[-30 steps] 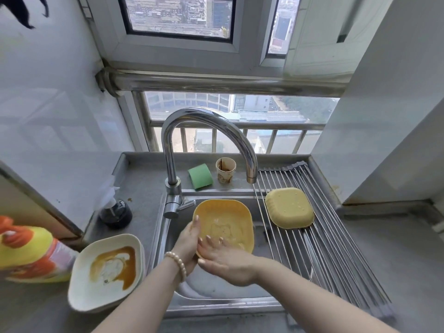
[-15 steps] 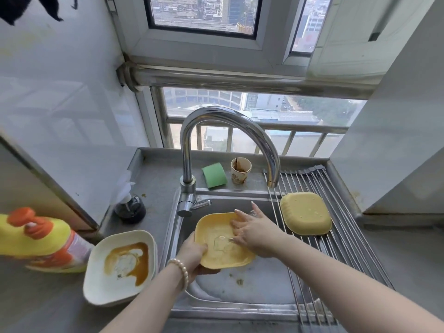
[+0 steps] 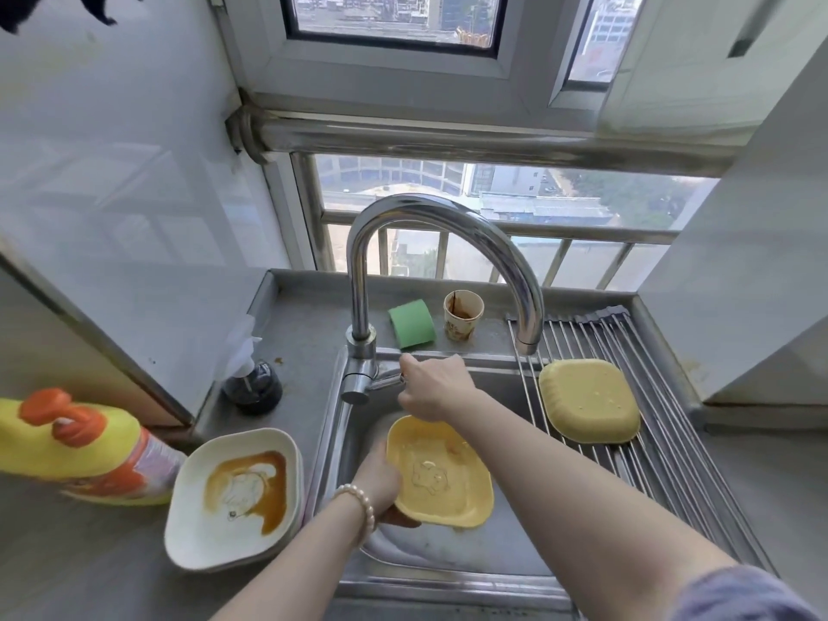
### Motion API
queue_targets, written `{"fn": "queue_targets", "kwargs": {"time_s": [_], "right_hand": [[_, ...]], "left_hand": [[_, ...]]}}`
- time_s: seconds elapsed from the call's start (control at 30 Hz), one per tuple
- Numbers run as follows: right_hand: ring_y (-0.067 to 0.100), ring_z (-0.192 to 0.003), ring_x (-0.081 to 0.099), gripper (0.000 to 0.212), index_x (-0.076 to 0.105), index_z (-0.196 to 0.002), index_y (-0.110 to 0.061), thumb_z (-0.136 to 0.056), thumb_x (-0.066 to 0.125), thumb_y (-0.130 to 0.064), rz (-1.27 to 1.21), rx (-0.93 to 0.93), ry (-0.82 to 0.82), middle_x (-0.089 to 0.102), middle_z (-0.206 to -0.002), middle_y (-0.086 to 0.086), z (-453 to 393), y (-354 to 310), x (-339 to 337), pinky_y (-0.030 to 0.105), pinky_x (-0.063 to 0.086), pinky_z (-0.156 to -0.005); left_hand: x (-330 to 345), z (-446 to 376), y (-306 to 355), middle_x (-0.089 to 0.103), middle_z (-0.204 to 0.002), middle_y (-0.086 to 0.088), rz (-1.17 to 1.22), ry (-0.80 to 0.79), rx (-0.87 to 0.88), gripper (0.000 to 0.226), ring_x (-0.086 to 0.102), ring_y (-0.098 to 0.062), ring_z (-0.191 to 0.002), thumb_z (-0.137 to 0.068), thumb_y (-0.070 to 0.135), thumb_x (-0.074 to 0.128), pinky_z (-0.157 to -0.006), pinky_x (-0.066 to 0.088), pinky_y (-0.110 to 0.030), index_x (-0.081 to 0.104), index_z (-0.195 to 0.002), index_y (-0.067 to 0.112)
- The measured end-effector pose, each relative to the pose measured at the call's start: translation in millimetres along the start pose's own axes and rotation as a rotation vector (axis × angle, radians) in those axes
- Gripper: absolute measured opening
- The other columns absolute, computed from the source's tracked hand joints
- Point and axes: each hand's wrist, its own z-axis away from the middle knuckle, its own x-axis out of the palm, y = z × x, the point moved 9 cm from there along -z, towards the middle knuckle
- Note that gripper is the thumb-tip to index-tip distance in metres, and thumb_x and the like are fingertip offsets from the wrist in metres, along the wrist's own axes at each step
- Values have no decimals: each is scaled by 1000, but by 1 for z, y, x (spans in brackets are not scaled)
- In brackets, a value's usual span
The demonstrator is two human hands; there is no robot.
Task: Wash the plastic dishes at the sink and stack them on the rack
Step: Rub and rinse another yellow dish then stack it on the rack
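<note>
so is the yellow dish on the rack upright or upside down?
Upside down: the yellow dish on the rack shows its flat base upward, rim resting on the bars.

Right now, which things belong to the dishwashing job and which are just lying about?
Job: yellow dish held by the left hand; tap handle at the right hand; washed yellow dish on the rack; dirty white dish.

Lying about: green sponge, stained cup, yellow bottle, soap pump.

A: At your 6 o'clock, the dish is yellow with a faint embossed figure; at 2 o'clock, another yellow dish.

B: At 8 o'clock, your white dish carries brown stains; the sponge at 12 o'clock is green.
</note>
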Motion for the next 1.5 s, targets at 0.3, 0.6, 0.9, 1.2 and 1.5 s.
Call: {"fn": "queue_targets", "kwargs": {"time_s": [0.3, 0.6, 0.9, 1.2, 1.5], "right_hand": [[32, -100, 58, 19, 47, -108, -12, -90, 43, -17, 28, -76, -129, 62, -108, 11, 7, -22, 15, 38, 36, -72], [31, -111, 54, 41, 59, -112, -7, -100, 26, -29, -369, 114, 22, 60, -118, 14, 98, 19, 52, 36, 40, -91], [25, -146, -15, 84, -8, -151, -8, -92, 4, -66, -71, 321, -225, -19, -157, 9, 109, 91, 66, 41, -9, -119], [19, -147, -7, 65, -1, -153, -16, -100, 5, -53, -140, -70, -337, -8, -160, 5, 130, 48, 67, 37, -5, -119], [23, -143, -26, 80, -13, -151, -12, -94, 10, -65, -330, 218, -161, -26, -155, 11, 78, 51, 53, 39, -16, -116]], "left_hand": [[4, -6, 6, 60, -95, -8, 118, 4, 44, 25, 63, -26, -78, -98, 2, 35, -58, 59, -45, 50, -103, 21], [28, -40, 7, 70, -93, -11, 377, 107, 140, 15, 66, -28, -79, -99, 16, 50, -73, 57, -50, 62, -106, 15], [77, -38, 16, 69, -87, -15, 377, 90, 162, 18, 64, -29, -77, -98, 16, 51, -70, 57, -55, 66, -96, 5], [51, -28, 38, 69, -91, -11, 592, 57, 203, 26, 67, -26, -77, -101, 33, 41, -58, 57, -36, 56, -107, 13], [86, -7, 39, 51, -140, -5, 728, -183, 132, 42, 58, -23, -114, -105, 36, 24, -83, 51, -40, 45, -137, 19]]}}
